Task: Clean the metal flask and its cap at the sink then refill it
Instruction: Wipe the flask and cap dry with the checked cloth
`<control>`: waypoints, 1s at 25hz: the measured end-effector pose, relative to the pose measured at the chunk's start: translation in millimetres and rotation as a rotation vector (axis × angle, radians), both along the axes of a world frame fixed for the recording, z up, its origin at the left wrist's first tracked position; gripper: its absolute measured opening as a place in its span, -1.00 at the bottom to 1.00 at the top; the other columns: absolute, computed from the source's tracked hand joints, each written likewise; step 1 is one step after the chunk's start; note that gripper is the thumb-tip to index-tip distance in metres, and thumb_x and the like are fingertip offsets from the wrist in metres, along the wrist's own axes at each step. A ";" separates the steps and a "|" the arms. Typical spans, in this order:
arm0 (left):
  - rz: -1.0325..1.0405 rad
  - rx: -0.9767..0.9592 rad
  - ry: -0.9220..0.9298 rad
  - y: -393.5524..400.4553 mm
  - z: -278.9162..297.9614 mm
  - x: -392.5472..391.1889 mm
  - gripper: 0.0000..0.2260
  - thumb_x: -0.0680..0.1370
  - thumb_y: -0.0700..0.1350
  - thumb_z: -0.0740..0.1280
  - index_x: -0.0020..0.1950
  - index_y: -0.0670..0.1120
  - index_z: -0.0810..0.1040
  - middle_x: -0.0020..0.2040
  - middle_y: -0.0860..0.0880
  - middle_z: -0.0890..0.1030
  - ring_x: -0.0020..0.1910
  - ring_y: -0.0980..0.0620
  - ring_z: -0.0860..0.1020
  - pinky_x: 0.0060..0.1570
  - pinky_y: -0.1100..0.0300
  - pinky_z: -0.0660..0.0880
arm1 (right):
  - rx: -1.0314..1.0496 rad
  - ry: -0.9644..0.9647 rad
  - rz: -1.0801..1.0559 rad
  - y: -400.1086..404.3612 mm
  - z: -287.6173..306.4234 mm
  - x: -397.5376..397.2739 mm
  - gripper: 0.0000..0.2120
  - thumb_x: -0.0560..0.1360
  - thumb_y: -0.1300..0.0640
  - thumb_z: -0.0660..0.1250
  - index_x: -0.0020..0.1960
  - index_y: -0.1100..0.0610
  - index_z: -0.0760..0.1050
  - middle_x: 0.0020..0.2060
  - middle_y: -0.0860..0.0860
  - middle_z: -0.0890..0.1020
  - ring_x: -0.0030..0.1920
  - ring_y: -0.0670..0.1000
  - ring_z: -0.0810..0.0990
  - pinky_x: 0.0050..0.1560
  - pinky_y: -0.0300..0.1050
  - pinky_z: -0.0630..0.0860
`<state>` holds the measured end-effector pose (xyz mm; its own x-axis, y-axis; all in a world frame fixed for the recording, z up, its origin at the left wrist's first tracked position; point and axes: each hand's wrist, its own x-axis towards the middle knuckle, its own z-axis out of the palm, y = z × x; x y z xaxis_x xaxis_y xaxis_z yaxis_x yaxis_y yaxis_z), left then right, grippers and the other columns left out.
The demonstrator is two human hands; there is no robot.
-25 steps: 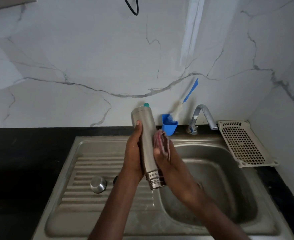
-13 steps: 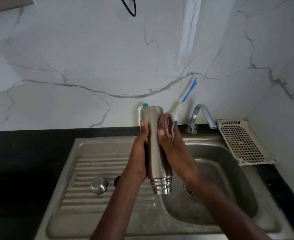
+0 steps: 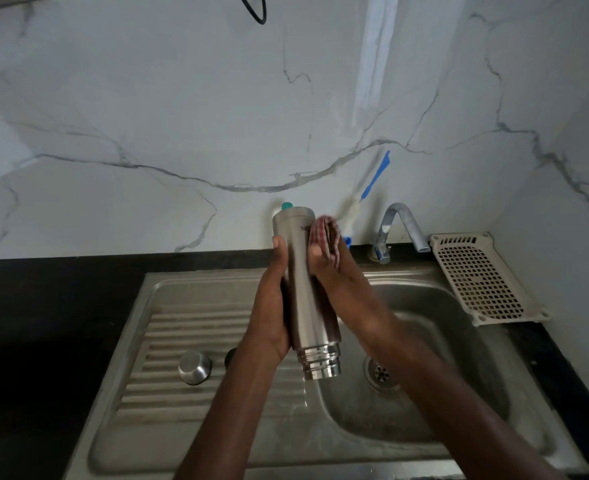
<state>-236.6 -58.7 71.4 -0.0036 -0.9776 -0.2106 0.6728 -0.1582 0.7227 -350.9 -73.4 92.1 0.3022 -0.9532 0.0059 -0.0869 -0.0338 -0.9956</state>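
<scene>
I hold the metal flask [image 3: 301,289] upside down over the sink [image 3: 424,375], its threaded neck pointing toward me and its base up by the wall. My left hand [image 3: 270,313] grips the flask's left side, thumb along the body. My right hand [image 3: 338,282] presses a red checked cloth [image 3: 324,237] against the flask's upper right side, near the base. The round metal cap [image 3: 195,367] lies on the ribbed drainboard [image 3: 182,341], left of my left forearm. A small dark piece [image 3: 230,355] sits beside the cap, half hidden by my wrist.
The tap [image 3: 398,230] stands at the back of the basin, spout to the right. A blue-handled bottle brush [image 3: 369,185] leans on the marble wall. A teal-topped bottle [image 3: 287,206] peeks from behind the flask. A cream perforated tray [image 3: 483,278] rests at the right; the drain [image 3: 381,374] is uncovered.
My right hand with the cloth has slid up the flask from near its neck toward the base. The flask has shifted slightly right, over the basin edge.
</scene>
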 end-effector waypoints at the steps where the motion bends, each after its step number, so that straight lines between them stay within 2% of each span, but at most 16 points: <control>1: 0.024 0.022 0.035 -1.8 -0.5 3.3 -0.42 0.66 0.27 0.22 0.39 -0.18 0.60 0.25 -0.25 0.67 0.23 -0.18 0.67 0.22 -0.05 0.60 | -0.009 0.030 0.040 14.9 -8.1 -3.3 -0.38 0.65 -0.24 0.20 0.64 -0.19 0.09 0.57 -0.18 0.31 0.55 -0.15 0.29 0.58 0.05 0.27; 3: 0.120 0.068 0.080 -8.5 -9.0 11.4 -0.42 0.61 0.23 0.37 0.37 -0.23 0.57 0.10 -0.27 0.66 0.05 -0.22 0.67 0.16 -0.09 0.61 | -0.091 0.082 0.105 47.8 -25.0 -11.8 -0.40 0.65 -0.23 0.20 0.63 -0.21 0.10 0.58 -0.28 0.23 0.57 -0.24 0.20 0.59 -0.13 0.21; 5: 0.165 0.079 0.051 -10.7 -21.4 16.1 -0.31 0.53 0.20 0.50 0.44 -0.26 0.48 0.16 -0.32 0.57 0.09 -0.27 0.58 0.27 -0.23 0.51 | -0.231 0.223 0.134 66.6 -28.1 -15.9 -0.41 0.64 -0.22 0.17 0.63 -0.21 0.10 0.62 -0.29 0.07 0.59 -0.30 0.05 0.52 -0.39 0.11; 6: 0.170 0.063 0.026 -9.8 -24.0 15.8 -0.30 0.53 0.19 0.50 0.45 -0.28 0.47 0.21 -0.34 0.55 0.14 -0.27 0.56 0.32 -0.24 0.48 | -0.270 0.285 0.136 66.0 -22.0 -14.7 -0.42 0.64 -0.21 0.16 0.62 -0.21 0.09 0.64 -0.27 0.00 0.59 -0.32 -0.02 0.48 -0.48 0.07; 7: 0.166 0.039 0.027 -6.0 -22.3 12.4 -0.39 0.59 0.16 0.42 0.42 -0.29 0.50 0.22 -0.33 0.57 0.16 -0.25 0.59 0.33 -0.17 0.50 | -0.306 0.323 0.125 57.9 -16.6 -10.6 -0.43 0.65 -0.17 0.16 0.61 -0.22 0.07 0.65 -0.25 -0.06 0.59 -0.34 -0.09 0.46 -0.52 0.03; 9: 0.112 0.032 -0.003 0.2 -18.7 2.9 -0.55 0.71 0.08 0.18 0.35 -0.24 0.58 0.20 -0.22 0.68 0.18 -0.11 0.67 0.25 0.02 0.59 | -0.310 0.288 0.089 29.2 -6.8 0.3 -0.41 0.68 -0.09 0.18 0.65 -0.14 0.03 0.66 -0.18 -0.08 0.60 -0.30 -0.14 0.51 -0.46 0.00; 11: 0.066 0.005 -0.043 3.0 -12.0 -1.2 -0.47 0.74 0.18 0.06 0.41 -0.15 0.57 0.28 -0.18 0.68 0.30 -0.11 0.64 0.29 0.00 0.56 | -0.161 0.093 -0.029 -7.1 6.5 9.6 -0.36 0.68 -0.15 0.20 0.67 -0.08 0.02 0.65 -0.12 0.11 0.62 -0.20 0.04 0.62 -0.19 0.09; 13: 0.069 0.007 -0.081 2.1 -5.3 0.3 -0.38 0.66 0.34 0.09 0.45 -0.08 0.56 0.35 -0.19 0.64 0.36 -0.15 0.61 0.36 -0.09 0.51 | 0.037 -0.054 -0.054 -26.4 11.2 11.7 -0.33 0.62 -0.29 0.21 0.65 -0.17 0.09 0.58 -0.16 0.30 0.57 -0.14 0.26 0.61 0.02 0.20; 15: 0.053 0.004 -0.049 0.4 2.3 2.1 -0.40 0.63 0.34 0.19 0.42 -0.08 0.60 0.33 -0.22 0.65 0.32 -0.18 0.63 0.32 -0.12 0.53 | 0.174 -0.102 0.008 -23.5 4.5 10.0 -0.42 0.60 -0.32 0.23 0.58 -0.22 0.24 0.43 -0.15 0.52 0.42 -0.11 0.49 0.52 0.07 0.37; 17: 0.064 0.069 -0.019 -2.6 7.9 8.7 -0.43 0.63 0.29 0.26 0.38 -0.13 0.61 0.24 -0.26 0.68 0.20 -0.20 0.69 0.21 -0.11 0.62 | 0.273 -0.114 0.094 -4.0 -6.0 7.7 -0.50 0.61 -0.30 0.24 0.50 -0.21 0.35 0.28 -0.11 0.64 0.28 -0.07 0.62 0.42 0.10 0.48; 19: 0.152 0.098 -0.053 -8.8 4.0 17.4 -0.47 0.61 0.25 0.35 0.32 -0.17 0.62 0.16 -0.32 0.69 0.09 -0.20 0.70 0.16 -0.13 0.65 | 0.273 -0.129 0.109 18.7 -18.8 -0.7 -0.52 0.59 -0.29 0.26 0.48 -0.23 0.36 0.31 -0.11 0.63 0.30 -0.06 0.62 0.42 0.12 0.49; 22: 0.370 0.102 -0.270 -20.1 -18.6 30.2 -0.55 0.54 0.17 0.51 0.10 -0.22 0.63 0.05 -0.34 0.65 -0.02 -0.20 0.62 0.07 -0.16 0.64 | 0.146 -0.094 0.125 52.1 -27.5 -9.4 -0.47 0.65 -0.15 0.25 0.58 -0.18 0.22 0.47 -0.18 0.46 0.46 -0.18 0.43 0.54 0.05 0.34; 23: 0.368 0.091 -0.295 -19.4 -25.2 28.9 -0.52 0.55 0.16 0.50 0.11 -0.27 0.62 0.08 -0.36 0.64 0.00 -0.27 0.61 0.12 -0.22 0.61 | 0.054 -0.009 0.116 56.9 -27.1 -9.4 -0.45 0.67 -0.12 0.24 0.61 -0.16 0.17 0.53 -0.21 0.37 0.52 -0.22 0.33 0.58 0.00 0.27; 25: 0.256 0.045 -0.271 -13.7 -37.3 20.0 -0.45 0.62 0.16 0.40 0.26 -0.34 0.58 0.24 -0.46 0.58 0.21 -0.47 0.58 0.34 -0.36 0.49 | -0.144 0.177 0.094 47.9 -20.1 -4.5 -0.41 0.69 -0.08 0.19 0.65 -0.14 0.04 0.62 -0.20 0.14 0.59 -0.24 0.11 0.61 -0.08 0.17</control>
